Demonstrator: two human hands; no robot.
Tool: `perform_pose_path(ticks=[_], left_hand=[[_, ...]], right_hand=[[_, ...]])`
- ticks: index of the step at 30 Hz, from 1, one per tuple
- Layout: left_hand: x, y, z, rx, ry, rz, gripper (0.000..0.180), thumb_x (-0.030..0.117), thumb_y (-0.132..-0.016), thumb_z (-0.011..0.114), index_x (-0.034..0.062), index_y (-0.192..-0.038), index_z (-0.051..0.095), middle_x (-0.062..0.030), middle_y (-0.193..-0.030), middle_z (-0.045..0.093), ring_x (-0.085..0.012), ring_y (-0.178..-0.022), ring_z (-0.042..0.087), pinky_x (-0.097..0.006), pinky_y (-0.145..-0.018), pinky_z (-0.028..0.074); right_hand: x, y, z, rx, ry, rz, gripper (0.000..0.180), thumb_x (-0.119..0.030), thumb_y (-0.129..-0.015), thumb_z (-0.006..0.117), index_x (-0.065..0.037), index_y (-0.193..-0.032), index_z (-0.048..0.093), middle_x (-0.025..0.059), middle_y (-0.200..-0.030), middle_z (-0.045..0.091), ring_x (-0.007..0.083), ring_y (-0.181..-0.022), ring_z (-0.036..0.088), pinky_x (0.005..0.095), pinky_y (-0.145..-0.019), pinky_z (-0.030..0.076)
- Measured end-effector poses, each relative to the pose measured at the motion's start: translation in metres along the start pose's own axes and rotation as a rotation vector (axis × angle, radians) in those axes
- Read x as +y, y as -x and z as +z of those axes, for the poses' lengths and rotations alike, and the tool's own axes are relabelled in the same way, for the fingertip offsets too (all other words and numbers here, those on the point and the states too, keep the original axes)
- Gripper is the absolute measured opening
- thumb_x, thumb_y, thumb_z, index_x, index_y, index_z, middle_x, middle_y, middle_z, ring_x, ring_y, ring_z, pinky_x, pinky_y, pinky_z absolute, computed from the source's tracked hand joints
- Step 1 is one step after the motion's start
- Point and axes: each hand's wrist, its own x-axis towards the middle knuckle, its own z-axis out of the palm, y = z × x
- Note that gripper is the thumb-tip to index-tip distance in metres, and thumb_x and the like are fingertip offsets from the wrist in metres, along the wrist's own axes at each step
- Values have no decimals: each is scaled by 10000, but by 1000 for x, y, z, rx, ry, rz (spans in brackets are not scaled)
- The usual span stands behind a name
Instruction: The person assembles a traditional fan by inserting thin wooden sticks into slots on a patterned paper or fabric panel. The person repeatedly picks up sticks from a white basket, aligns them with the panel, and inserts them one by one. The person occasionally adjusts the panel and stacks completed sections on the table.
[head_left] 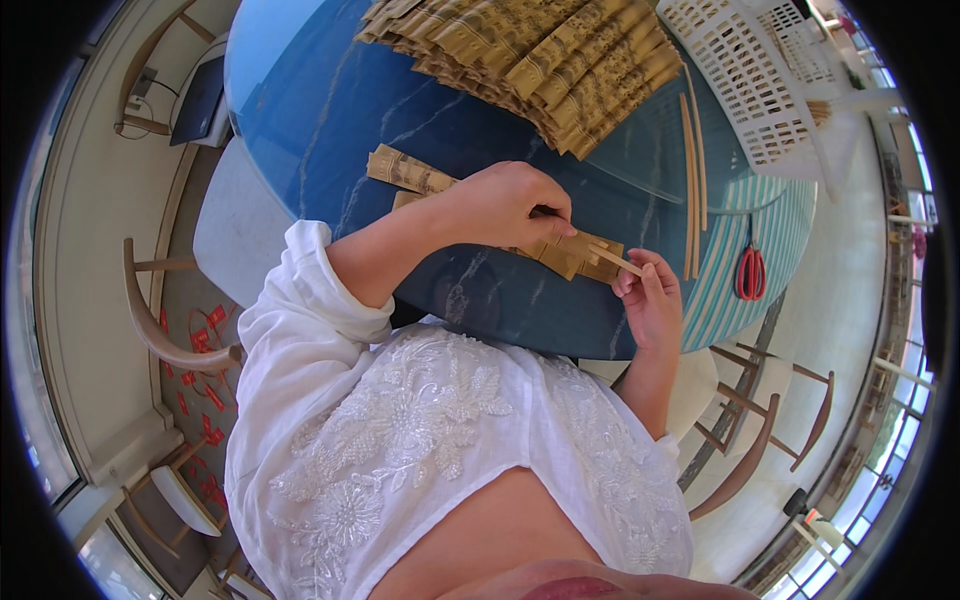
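Note:
In front of me on the table, my left hand (520, 205) is closed with thumb and finger pinched at a gold-brown paper sleeve (558, 256). My right hand (652, 295) pinches a pale wooden stick (616, 258), perhaps a chopstick, whose far end lies at the sleeve's right part. Whether the tip is inside the sleeve I cannot tell. Behind my left wrist another printed paper sleeve (405, 170) lies flat, partly hidden by my forearm. Farther back rests a big overlapping stack of the same sleeves (530, 65). Two long wooden sticks (690, 190) lie to the right.
Red-handled scissors (750, 274) lie at the right on a teal-striped part of the tabletop. A white perforated plastic basket (745, 90) stands at the far right. The blue marbled round table (340, 90) curves towards me, with wooden chairs (180, 335) around it.

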Motion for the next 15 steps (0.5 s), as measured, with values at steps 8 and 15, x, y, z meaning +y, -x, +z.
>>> perform_pose_path(ticks=[8,15], left_hand=[[-1,-2,9,-25,10,-3,116,139,-802,683,24,-820,677,-98,-715,629,-236,-623,589,-326,-561,444],[3,-3,8,-9,-55,-35,142,168,-791,703,36,-839,685,-83,-721,630,-236,-629,588,-319,-575,452]], right_hand=[[8,-10,37,93,354,43,295,-181,-907,601,45,-1095,623,100,-906,650,142,-736,601,261,-705,513],[1,-2,35,11,452,15,269,-129,-904,597,44,-1108,622,100,-872,657,134,-739,613,252,-699,512]])
